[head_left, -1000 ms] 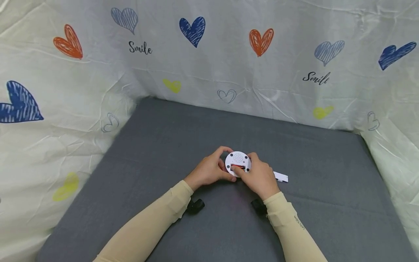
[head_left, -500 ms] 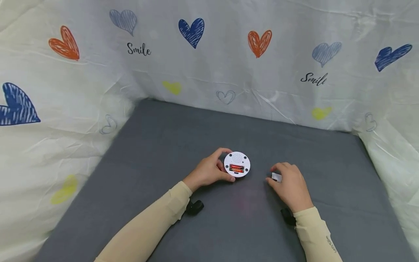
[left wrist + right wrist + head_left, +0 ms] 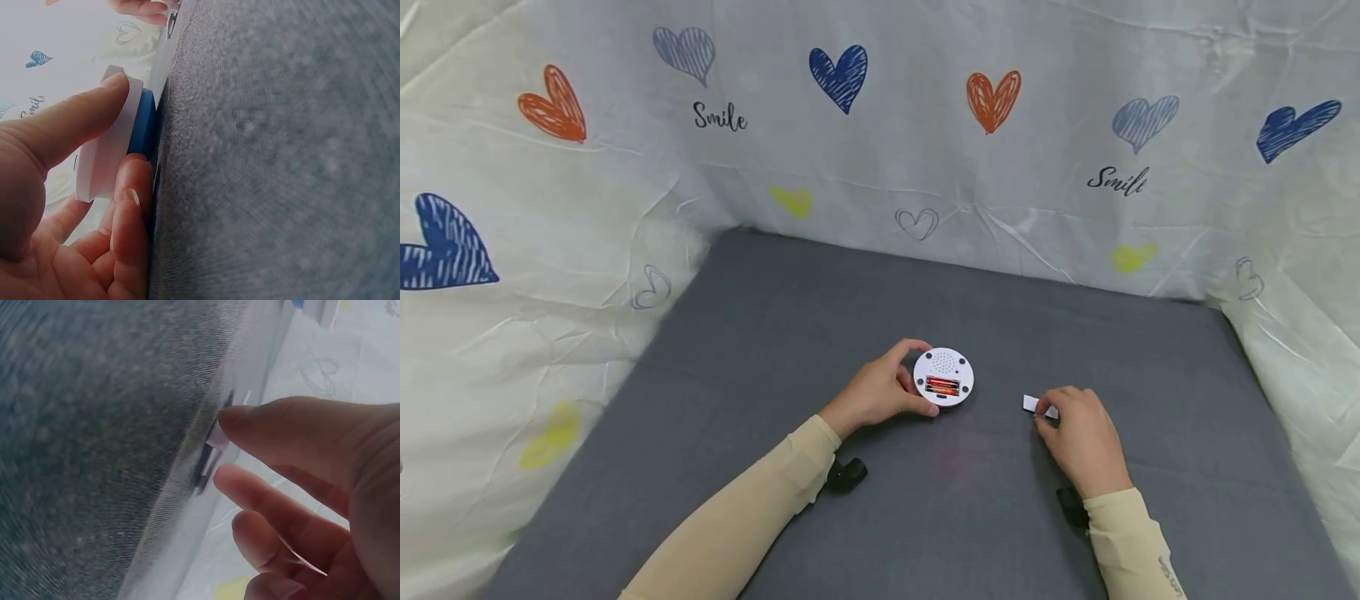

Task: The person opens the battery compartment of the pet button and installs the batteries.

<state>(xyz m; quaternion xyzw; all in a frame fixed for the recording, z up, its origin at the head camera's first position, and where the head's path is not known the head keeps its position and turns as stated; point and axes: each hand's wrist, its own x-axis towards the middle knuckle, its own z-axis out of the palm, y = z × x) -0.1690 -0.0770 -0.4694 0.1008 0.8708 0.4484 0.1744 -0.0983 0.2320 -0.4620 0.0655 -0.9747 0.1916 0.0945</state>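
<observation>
A round white device (image 3: 943, 363) lies bottom up, showing speaker holes, small dark feet and an uncovered slot holding two red batteries (image 3: 942, 386). In the left wrist view a blue part (image 3: 143, 122) shows beneath its white body. My left hand (image 3: 880, 385) grips the device's left side, thumb at the near rim and fingers around the far side. To the right lies a small white battery cover (image 3: 1031, 403) on the table. My right hand (image 3: 1081, 435) pinches it, thumb and forefinger at its edges; in the right wrist view the cover (image 3: 217, 435) sits at the thumb tip.
A grey cloth-covered table (image 3: 850, 292) spreads under both hands. White curtain (image 3: 917, 150) with printed hearts and words hangs around its back and sides. A black wrist camera (image 3: 847, 475) sits at the left wrist, another black camera (image 3: 1072, 507) at the right.
My right hand has left the battery slot, moved right to the cover and shifted its fingers along it. The left hand and the device have stayed in place.
</observation>
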